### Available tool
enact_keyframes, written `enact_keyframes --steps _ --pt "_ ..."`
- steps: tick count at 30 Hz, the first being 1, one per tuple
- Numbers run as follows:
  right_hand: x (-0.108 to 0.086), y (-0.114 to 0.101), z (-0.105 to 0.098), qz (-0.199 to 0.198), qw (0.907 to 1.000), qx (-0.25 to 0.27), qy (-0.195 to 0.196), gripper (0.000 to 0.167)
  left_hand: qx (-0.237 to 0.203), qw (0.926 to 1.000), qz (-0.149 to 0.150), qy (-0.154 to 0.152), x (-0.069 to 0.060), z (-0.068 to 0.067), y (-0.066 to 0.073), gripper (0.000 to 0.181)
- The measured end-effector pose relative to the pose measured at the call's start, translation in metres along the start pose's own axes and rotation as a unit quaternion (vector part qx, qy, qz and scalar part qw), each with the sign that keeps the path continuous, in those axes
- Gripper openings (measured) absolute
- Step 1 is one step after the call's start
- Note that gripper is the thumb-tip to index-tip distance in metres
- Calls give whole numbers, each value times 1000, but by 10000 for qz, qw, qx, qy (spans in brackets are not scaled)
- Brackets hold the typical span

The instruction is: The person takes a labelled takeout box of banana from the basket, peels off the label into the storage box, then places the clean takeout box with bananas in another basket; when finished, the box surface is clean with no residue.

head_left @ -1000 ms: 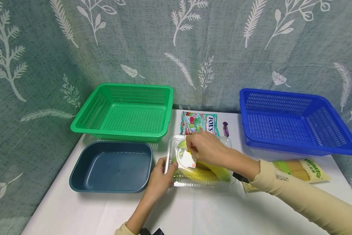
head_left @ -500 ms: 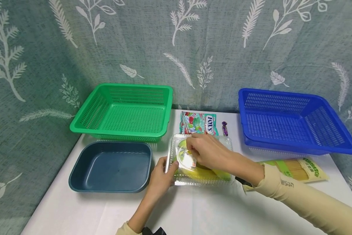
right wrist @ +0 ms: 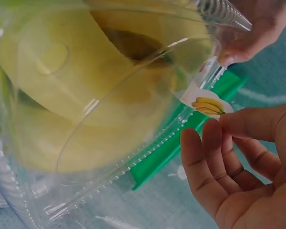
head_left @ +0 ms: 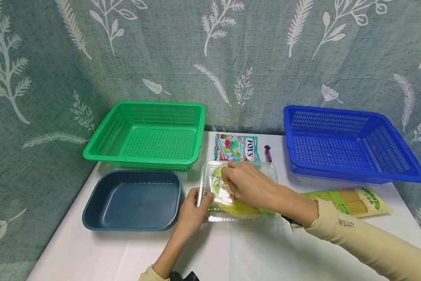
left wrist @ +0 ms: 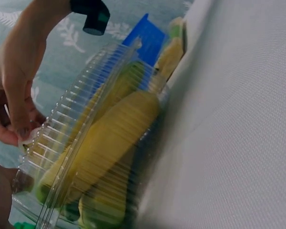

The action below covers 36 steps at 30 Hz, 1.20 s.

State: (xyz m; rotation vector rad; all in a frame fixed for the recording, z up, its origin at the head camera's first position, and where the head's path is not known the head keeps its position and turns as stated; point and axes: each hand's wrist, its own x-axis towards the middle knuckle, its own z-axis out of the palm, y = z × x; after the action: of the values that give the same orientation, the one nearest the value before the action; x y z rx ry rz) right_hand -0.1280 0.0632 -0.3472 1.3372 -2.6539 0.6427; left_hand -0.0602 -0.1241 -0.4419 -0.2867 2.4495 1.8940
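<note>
Left hand [head_left: 190, 212]: grip curled round the left edge of a clear box [head_left: 238, 217], thumb on top. Right hand [head_left: 250, 185]: thumb and finger brought together, pinching a banana label [right wrist: 208, 105] at the box top. Box mid-counter [head_left: 259, 253], bananas [left wrist: 114, 136] inside. Dark tub [head_left: 136, 207] just left; green basket [head_left: 161, 142] far left; candy bag [head_left: 233, 147] just beyond; blue basket [head_left: 333, 156] far right; noodle pack [head_left: 354, 202] right.

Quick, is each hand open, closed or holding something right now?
Left hand: gripping the clear rectangular plastic box.
Right hand: pinching the small white banana-picture sticker.
</note>
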Motion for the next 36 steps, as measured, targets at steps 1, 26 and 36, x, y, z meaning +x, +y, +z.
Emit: enact_keyframes --steps 1,26,36 --pt "0 0 0 -30 10000 -9 46 30 -6 10000 -11 0 0 0 0 52" --pt "-9 -15 -8 -366 9989 -191 231 32 -105 9999 4 -78 1 0 0 51" --pt "-10 -20 -10 -390 9988 -227 185 27 -96 9999 1 -73 1 0 -2 51"
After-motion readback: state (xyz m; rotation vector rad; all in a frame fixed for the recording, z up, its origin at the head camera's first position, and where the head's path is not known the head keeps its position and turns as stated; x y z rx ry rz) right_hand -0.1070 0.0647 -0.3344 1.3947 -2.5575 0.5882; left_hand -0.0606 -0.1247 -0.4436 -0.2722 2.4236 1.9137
